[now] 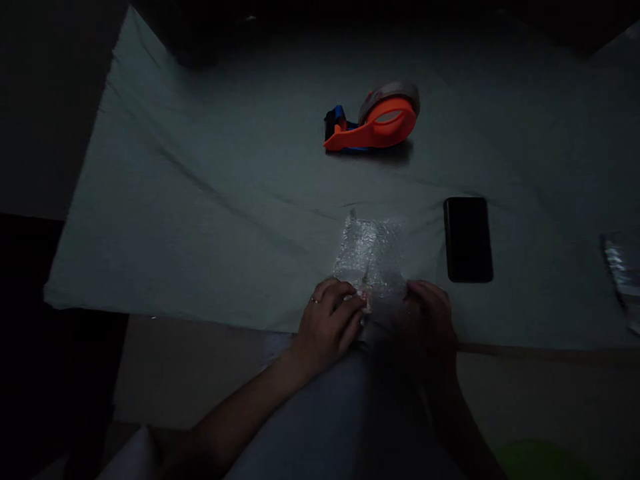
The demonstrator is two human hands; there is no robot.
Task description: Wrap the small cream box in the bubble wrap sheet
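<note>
A sheet of clear bubble wrap (367, 243) lies near the front edge of the cloth-covered table. My left hand (330, 317), with a ring on one finger, curls its fingers over a small pale pinkish item (367, 298) at the wrap's near edge. Dim light and my fingers hide what kind of item it is. At the wrap's right corner, my right hand (433, 310) is closed with thumb and fingertips pinching the film. Most of that hand sits in deep shadow.
An orange and blue tape dispenser (383, 127) with a tape roll stands beyond the wrap. A black smartphone (469, 240) lies to the right. Shiny plastic packaging (623, 273) sits at the far right edge. The pale tablecloth (210, 247) has wrinkles.
</note>
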